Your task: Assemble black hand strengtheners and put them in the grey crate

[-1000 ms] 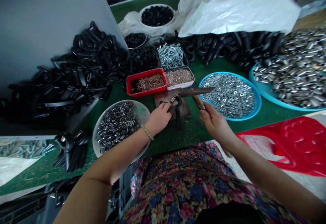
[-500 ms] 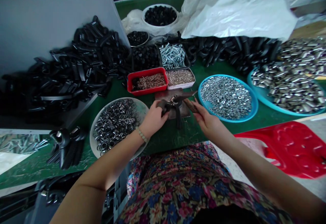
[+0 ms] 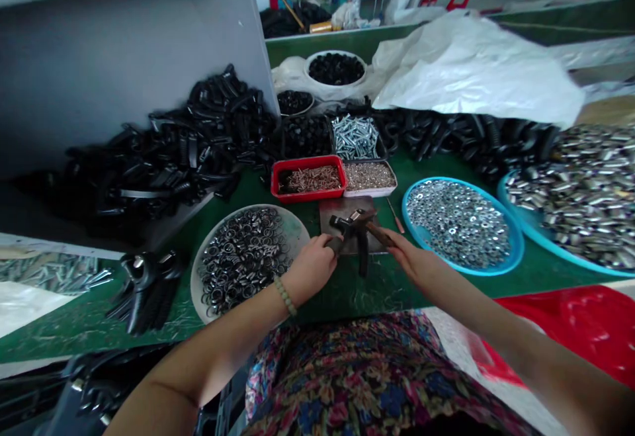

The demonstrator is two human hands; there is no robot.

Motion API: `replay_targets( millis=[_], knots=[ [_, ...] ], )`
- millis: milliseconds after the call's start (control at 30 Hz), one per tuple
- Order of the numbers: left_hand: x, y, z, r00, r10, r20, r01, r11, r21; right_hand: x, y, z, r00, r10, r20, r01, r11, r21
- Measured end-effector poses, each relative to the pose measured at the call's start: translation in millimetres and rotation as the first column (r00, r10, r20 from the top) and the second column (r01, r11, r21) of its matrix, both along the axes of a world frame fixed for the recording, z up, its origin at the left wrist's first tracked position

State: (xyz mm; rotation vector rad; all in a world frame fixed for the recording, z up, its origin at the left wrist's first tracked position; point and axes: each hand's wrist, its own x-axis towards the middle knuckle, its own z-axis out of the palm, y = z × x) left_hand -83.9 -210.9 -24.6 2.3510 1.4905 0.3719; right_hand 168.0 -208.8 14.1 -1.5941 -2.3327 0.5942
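My left hand [image 3: 311, 269] grips a black spring clamp [image 3: 353, 232] from the near side, its fingers on the clamp's jaw end. The clamp stands over a dark metal plate [image 3: 342, 221] on the green table mat [image 3: 342, 290]. My right hand [image 3: 411, 255] holds a brown-handled blade [image 3: 380, 232], and the blade runs across the top of the clamp. A thin reddish rod [image 3: 395, 216] lies just beyond my right fingers. A white plate of dark metal rings [image 3: 298, 232] sits beside my left hand.
A blue tray of steel washers [image 3: 476, 265] lies to the right, with a second blue tray of metal tubes [image 3: 540, 241] beyond it. A red tray of brown pins [image 3: 307, 196] stands ahead. Heaps of black clamps [image 3: 198, 148] fill the far left.
The blade has come down from above the plate onto the clamp, and my hands sit closer together. The whole view has tilted upward, showing more of the room beyond the table.
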Motion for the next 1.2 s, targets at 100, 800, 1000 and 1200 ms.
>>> replay_targets(
  millis=[100, 800, 1000, 1200],
  knots=[
    [-33, 38, 21.2, 0.991, 0.128, 0.039, -0.131, 0.988, 0.085, 50, 18, -19.2, 0.987, -0.159, 0.032, 0.149, 0.969, 0.197],
    [-70, 163, 43.5, 0.88, 0.384, -0.278, -0.323, 0.915, 0.241, -47, 36, -29.9, 0.958, -0.276, 0.072, 0.282, 0.955, -0.091],
    [-22, 84, 37.2, 0.504, 0.399, 0.766, -0.197, 0.917, -0.348, -28, 20, -22.2, 0.369, -0.558, -0.743, -0.068, 0.781, -0.621],
    [25, 32, 37.8, 0.22, 0.388, 0.895, -0.217, 0.914, -0.343, -45, 7, -11.5, 0.037, -0.61, -0.791, -0.234, 0.765, -0.601]
  ],
)
